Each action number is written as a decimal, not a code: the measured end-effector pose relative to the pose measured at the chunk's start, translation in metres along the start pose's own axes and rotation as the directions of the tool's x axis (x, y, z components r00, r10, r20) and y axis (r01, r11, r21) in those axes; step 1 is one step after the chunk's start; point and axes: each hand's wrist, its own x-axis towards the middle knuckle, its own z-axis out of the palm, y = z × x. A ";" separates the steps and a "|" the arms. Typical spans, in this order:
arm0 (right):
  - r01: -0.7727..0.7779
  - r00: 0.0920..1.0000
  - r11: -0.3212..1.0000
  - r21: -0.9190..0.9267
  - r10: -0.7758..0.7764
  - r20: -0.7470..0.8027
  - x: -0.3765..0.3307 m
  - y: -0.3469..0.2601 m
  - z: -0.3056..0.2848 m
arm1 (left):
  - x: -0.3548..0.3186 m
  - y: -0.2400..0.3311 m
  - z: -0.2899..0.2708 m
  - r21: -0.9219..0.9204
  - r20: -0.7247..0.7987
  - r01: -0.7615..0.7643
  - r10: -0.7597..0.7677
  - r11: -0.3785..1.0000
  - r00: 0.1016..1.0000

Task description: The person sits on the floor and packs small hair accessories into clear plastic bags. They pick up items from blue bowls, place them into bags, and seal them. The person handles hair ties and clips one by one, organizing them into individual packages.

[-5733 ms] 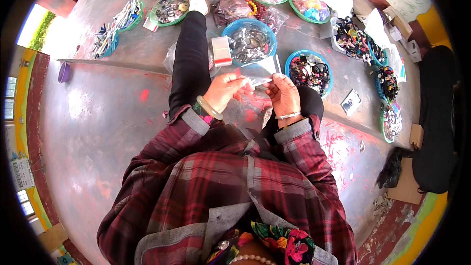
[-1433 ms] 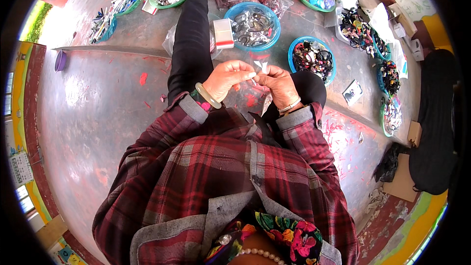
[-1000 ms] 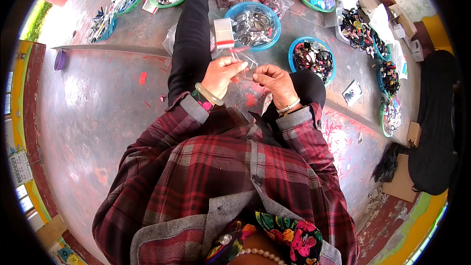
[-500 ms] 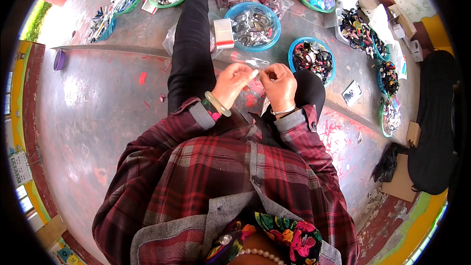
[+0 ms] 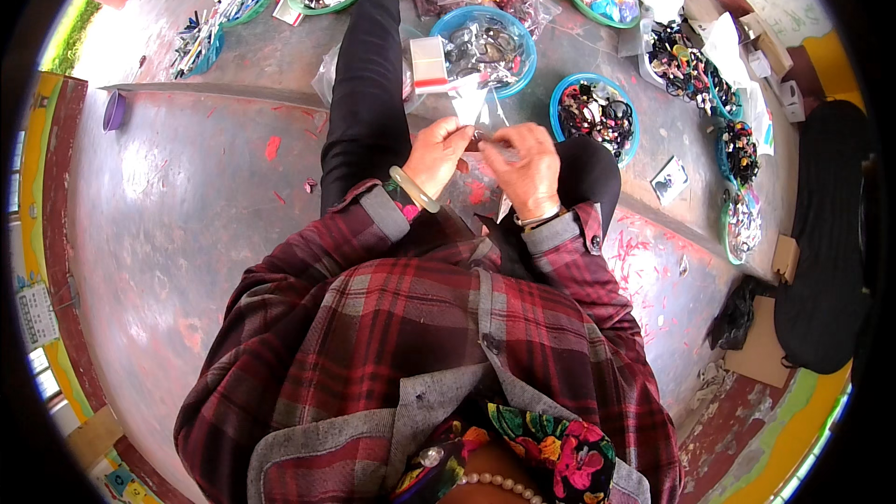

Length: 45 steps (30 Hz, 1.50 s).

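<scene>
My left hand [image 5: 436,157] is closed, with thumb and forefinger pinching what looks like a small clear plastic bag [image 5: 480,110]. The film sticks up beyond the fingertips, over the floor. Close beside it, my right hand [image 5: 527,166] bends its fingers toward the left fingertips. Its thumb and forefinger come together around something small and dark, too small and blurred to name. Both hands are above the gap between my knees. Just beyond them stands a blue basket [image 5: 532,70] of clear-bagged items, with a white and red box [image 5: 428,63] against its left side.
A second blue basket [image 5: 637,121] with dark hair ties stands by my right knee. Green baskets [image 5: 295,2] and more trays of small goods line the far side and right. A printed card [image 5: 669,179] lies on the floor. A purple bowl [image 5: 114,111] sits far left.
The clear plastic now stands up beyond my fingertips, where before it lay lower. My right hand has loosened from a tight pinch and turned, its fingers reaching further left. My left hand has shifted slightly left.
</scene>
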 end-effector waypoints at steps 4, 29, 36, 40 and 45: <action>-0.425 0.899 0.789 0.443 0.423 0.110 0.005 0.010 -0.004 | 0.000 0.009 -0.009 0.128 0.048 -0.068 0.062 0.989 0.997; -0.662 0.716 0.215 0.718 0.463 0.522 -0.004 0.020 0.002 | 0.001 0.010 -0.004 -0.387 0.096 0.118 -0.087 0.914 0.992; 0.003 0.993 0.986 0.167 0.017 -0.114 0.004 -0.008 -0.012 | 0.008 0.002 -0.012 -0.176 -0.002 0.012 -0.012 0.984 1.000; 0.068 0.995 0.994 0.081 -0.062 -0.076 0.001 -0.006 -0.009 | 0.002 0.005 -0.010 0.231 0.055 -0.116 0.106 0.966 0.993; -0.189 0.982 0.966 0.174 0.180 0.063 0.002 -0.012 -0.010 | 0.003 -0.003 -0.012 0.513 0.141 -0.397 0.381 0.761 0.914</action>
